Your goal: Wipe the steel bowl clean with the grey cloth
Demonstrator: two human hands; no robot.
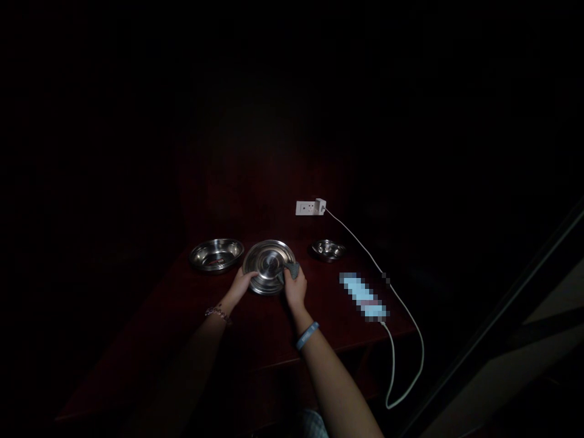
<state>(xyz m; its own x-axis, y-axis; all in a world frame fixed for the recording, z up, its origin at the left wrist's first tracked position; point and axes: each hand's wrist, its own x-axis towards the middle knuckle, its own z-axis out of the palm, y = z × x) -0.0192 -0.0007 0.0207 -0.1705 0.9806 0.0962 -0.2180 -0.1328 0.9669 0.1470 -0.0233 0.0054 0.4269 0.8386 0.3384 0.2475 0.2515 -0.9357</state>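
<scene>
A round steel plate [268,263] is held tilted toward me over the dark red table [255,328]. My left hand [240,285] grips its left rim, fingers closed round the edge. Pressed against the plate's right side is a small grey cloth [292,270], which my right hand [295,288] holds bunched in its fingers. A beaded bracelet sits on my left wrist and a blue band on my right wrist.
A steel bowl [216,254] stands left of the plate and a smaller steel bowl [328,249] to its right. A phone [364,297] lies right of my hands, its white cable [401,304] running to a charger in a wall socket [311,207]. The surroundings are dark.
</scene>
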